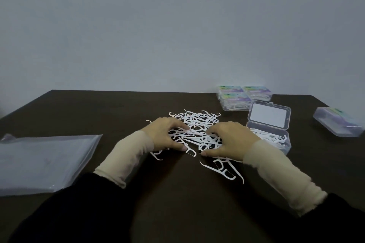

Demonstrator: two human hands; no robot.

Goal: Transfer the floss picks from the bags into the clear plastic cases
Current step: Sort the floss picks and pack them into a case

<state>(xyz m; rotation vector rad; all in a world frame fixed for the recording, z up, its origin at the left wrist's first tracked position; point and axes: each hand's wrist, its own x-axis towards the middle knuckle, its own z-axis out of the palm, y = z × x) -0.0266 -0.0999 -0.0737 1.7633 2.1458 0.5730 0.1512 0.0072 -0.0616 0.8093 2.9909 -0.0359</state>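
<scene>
At the middle of the dark counter [122, 108] lies a loose heap of white floss picks [194, 124], thin curved handles tangled over one another, a few strays [223, 169] spilled toward the near edge. The left hand [165, 136] and right hand [229, 141] rest palm-down on either flank of the heap, fingers curved around its sides and touching picks; whether either grip actually pinches a pick cannot be told. Just right of the right hand stands an open clear case [269, 134], lid raised, its tray partly filled with picks. Behind it, near the far edge, three closed cases [244, 96] sit packed together; another closed case [337, 124] sits well apart at the right. A flat clear bag [43, 162] lies at the left, with bare counter between it and the heap.
</scene>
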